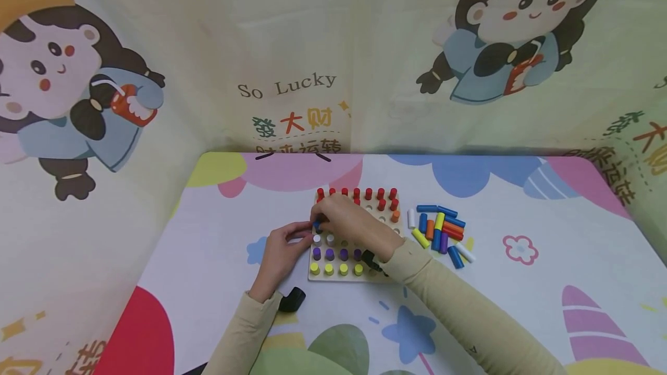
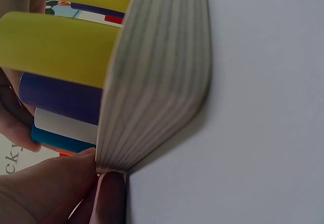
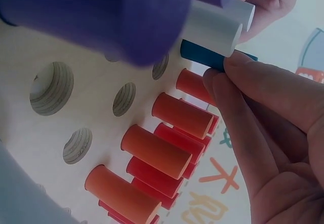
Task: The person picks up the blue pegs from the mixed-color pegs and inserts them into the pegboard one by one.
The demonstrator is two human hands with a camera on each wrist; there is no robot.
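A wooden pegboard (image 1: pixel 333 278) lies on the table with rows of short round pegs in its holes. My right hand (image 1: pixel 344 219) reaches over the board and pinches a blue peg (image 3: pixel 202 54) between thumb and fingers at the left end of a row. The blue peg stands at the board's surface beside a white peg (image 3: pixel 212 29). At the left edge, my left hand (image 1: pixel 283 253) grips the board's rim (image 2: pixel 154 82) between thumb and finger. Yellow pegs (image 1: pixel 329 269) fill part of the front row, with purple pegs (image 1: pixel 330 254) behind them.
Red pegs (image 1: pixel 368 194) line the back of the board, and orange pegs (image 3: pixel 157 150) stand in front of them. To the board's right lies a loose pile of mixed pegs, including a yellow peg (image 1: pixel 420 238) and a white peg (image 1: pixel 411 218). A patterned cloth wall (image 1: pixel 385 126) rises behind the table.
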